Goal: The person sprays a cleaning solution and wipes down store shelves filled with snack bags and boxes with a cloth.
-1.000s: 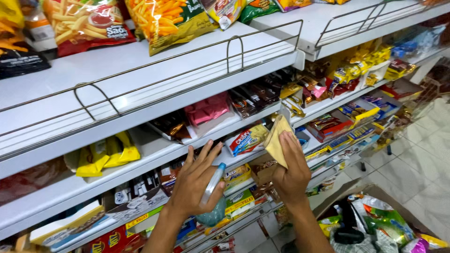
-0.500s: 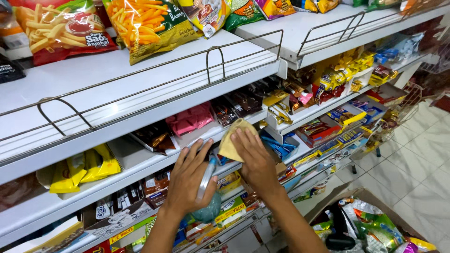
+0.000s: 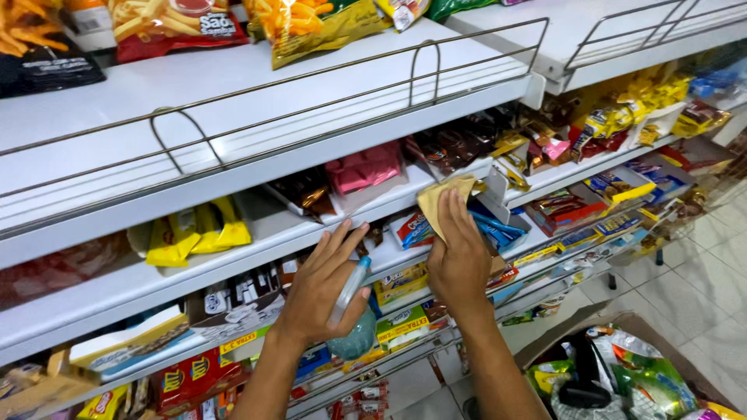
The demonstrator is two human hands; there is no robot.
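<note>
Under right hand (image 3: 459, 260), yellow cloth (image 3: 441, 201), prob. pinned
</note>
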